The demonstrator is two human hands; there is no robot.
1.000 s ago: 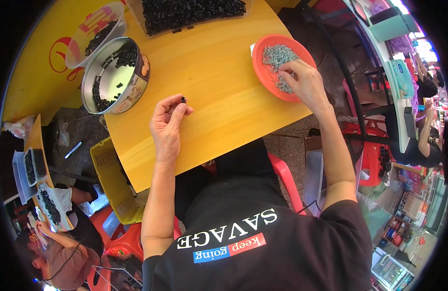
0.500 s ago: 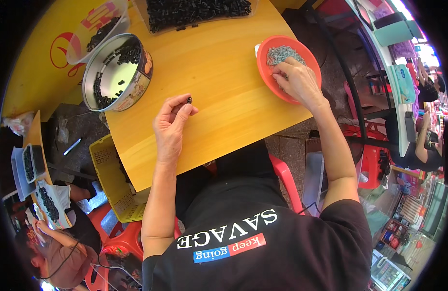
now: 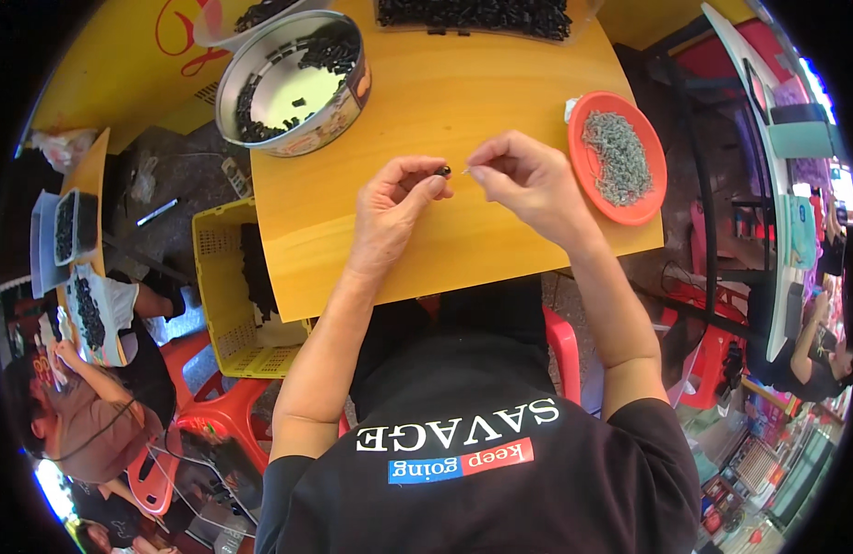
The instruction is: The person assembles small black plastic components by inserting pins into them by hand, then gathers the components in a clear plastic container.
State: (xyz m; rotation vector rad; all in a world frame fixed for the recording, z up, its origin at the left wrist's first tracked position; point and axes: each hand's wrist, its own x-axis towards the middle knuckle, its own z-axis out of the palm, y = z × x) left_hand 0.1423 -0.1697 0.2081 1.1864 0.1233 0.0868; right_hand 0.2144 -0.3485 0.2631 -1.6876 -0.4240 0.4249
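Observation:
Between the thumb and fingers of my left hand [image 3: 397,210] is a small black plastic piece [image 3: 443,172], its end turned to the right. My right hand [image 3: 530,185] pinches a tiny thin metal piece [image 3: 466,171], perhaps a screw or pin, too small to be sure. Its tip points at the black piece, with a narrow gap between them. Both hands are above the wooden table [image 3: 426,102]. Right of my right hand stands a red-orange plastic bowl [image 3: 655,189], holding a heap of small grey metal pieces [image 3: 618,157].
A round tin [image 3: 302,138] with black pieces stands at the back left. Beyond are a clear tub [image 3: 214,23] and a clear bin of black pieces [image 3: 473,14]. A yellow crate [image 3: 225,305] sits by the table's left edge. A person [image 3: 103,406] works at far left.
My right hand has left the bowl and come over to my left hand with a tiny metal piece. The whole view has shifted, moving the table and containers in the picture.

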